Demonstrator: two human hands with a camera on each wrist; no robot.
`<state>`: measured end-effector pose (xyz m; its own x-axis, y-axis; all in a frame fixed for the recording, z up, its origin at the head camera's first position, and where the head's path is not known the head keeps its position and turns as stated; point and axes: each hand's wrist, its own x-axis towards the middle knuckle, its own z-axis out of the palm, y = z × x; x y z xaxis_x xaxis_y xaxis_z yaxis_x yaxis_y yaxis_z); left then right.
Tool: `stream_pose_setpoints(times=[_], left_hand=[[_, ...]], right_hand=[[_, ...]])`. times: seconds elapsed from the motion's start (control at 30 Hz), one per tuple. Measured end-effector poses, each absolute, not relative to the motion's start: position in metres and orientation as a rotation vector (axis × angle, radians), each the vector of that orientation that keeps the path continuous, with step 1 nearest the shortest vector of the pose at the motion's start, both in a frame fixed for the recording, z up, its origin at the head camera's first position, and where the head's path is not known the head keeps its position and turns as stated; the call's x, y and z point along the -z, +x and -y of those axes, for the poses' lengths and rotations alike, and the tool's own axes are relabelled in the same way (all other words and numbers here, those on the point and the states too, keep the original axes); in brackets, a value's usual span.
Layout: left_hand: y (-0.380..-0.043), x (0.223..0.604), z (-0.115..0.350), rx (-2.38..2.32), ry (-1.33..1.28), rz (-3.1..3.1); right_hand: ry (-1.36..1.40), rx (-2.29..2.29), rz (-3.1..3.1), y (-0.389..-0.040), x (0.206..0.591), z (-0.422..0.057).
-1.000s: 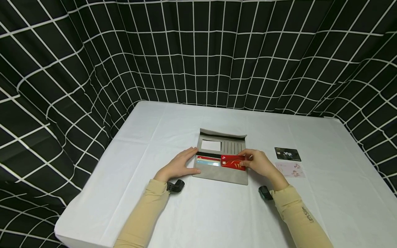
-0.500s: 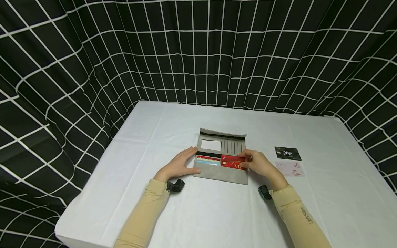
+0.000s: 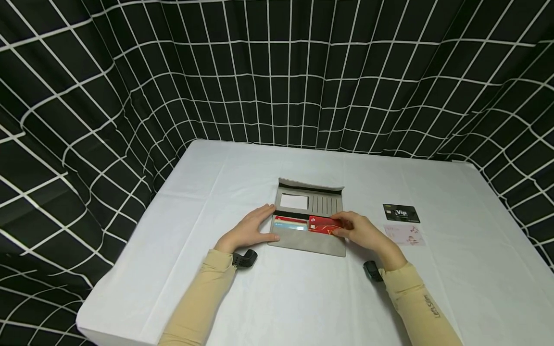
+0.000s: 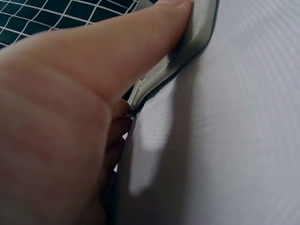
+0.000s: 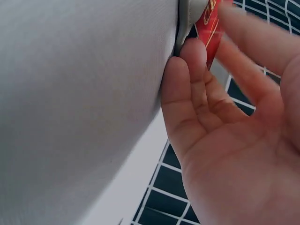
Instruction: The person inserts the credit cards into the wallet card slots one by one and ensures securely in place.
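A grey wallet (image 3: 303,242) lies unfolded on the white table. My left hand (image 3: 248,229) rests at its left edge, the thumb (image 4: 154,28) over the wallet's front part and the other fingers along the side. A red card (image 3: 319,224) with gold lettering stands partly in the wallet's right pocket. My right hand (image 3: 363,233) pinches that card's right end between thumb and fingers. In the right wrist view the red card (image 5: 213,35) is partly hidden by the thumb. Several cards, including a light blue card (image 3: 289,226), show in the left pocket.
Right of the wallet lie a black card (image 3: 401,213) marked Vip and a pale pink card (image 3: 405,235). White cloth covers the table (image 3: 225,178). A black curtain (image 3: 294,72) with white grid lines hangs around the back and sides.
The red card sits slightly lower in the right pocket, with less of its lettering showing. My right hand has shifted a little with it. The left hand stays in place.
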<state>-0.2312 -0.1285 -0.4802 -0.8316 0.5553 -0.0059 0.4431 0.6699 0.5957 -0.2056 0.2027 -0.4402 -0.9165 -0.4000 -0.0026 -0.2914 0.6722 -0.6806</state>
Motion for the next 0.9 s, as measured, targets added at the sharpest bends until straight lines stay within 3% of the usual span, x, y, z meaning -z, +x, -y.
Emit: stream_pose_setpoints(times=[0.9], left_hand=[[-0.2291, 0.4769, 0.1280, -0.912, 0.840, -2.698]], right_hand=[[-0.701, 1.088, -2.665, -0.2038, 0.4399, -0.1996]])
